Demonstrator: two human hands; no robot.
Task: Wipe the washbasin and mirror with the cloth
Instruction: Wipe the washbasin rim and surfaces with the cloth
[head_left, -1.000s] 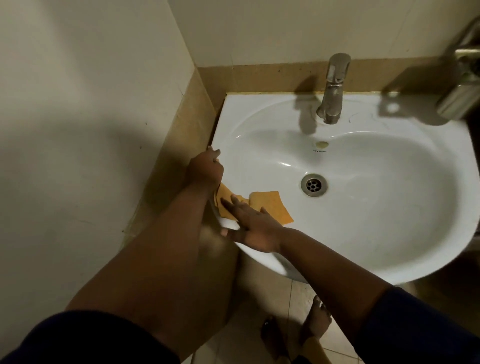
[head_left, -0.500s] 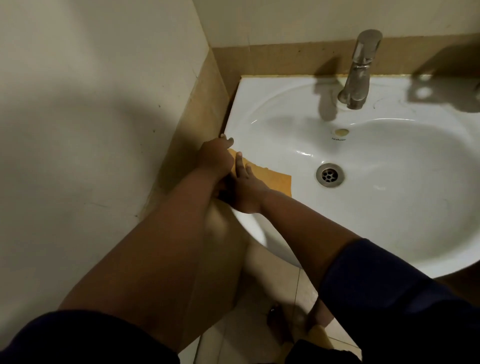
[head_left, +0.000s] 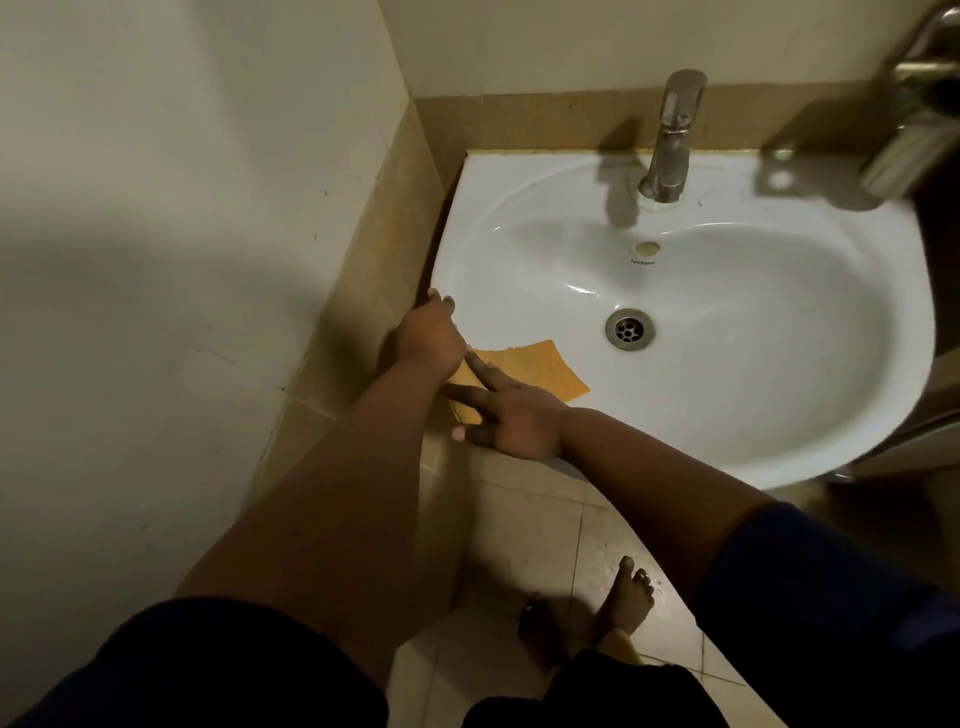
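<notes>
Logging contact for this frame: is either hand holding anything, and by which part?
The right hand presses straight fingers on the orange cloth's near-left end, on the washbasin rim. The left hand covers its left edge; any grip is hidden.

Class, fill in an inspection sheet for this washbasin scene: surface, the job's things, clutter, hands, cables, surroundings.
Surface: white washbasin, drain open, bowl looks dry.
Job's things: orange cloth lies flat on the basin's near-left rim; no mirror in view.
Clutter: nothing seen.
Hands: left hand rests on the rim at the cloth's edge, grip unclear; right hand presses the cloth with straight fingers.
Cables: nothing seen.
Surroundings: tap shut off, metal fitting on the right, tiled floor, bare feet below.
</notes>
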